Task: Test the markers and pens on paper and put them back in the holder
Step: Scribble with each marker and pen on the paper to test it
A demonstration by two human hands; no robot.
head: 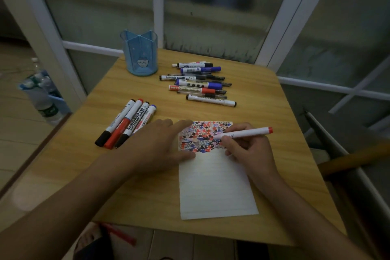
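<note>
At the far left of the table [274, 112] four capped markers [126, 122] lay side by side, long axes running diagonally toward the blue holder [139, 55] behind them. The left hand [156, 143] lay nearest these, fingers spread flat, pinning the paper [215, 186] at its left edge. On the sheet, the right hand [249, 150] pinched a red-ended marker [244, 133], tip down on the scribbles, barrel pointing up and right. The untested pile [200, 82] lay beyond, nearer the right hand, I judged.
</note>
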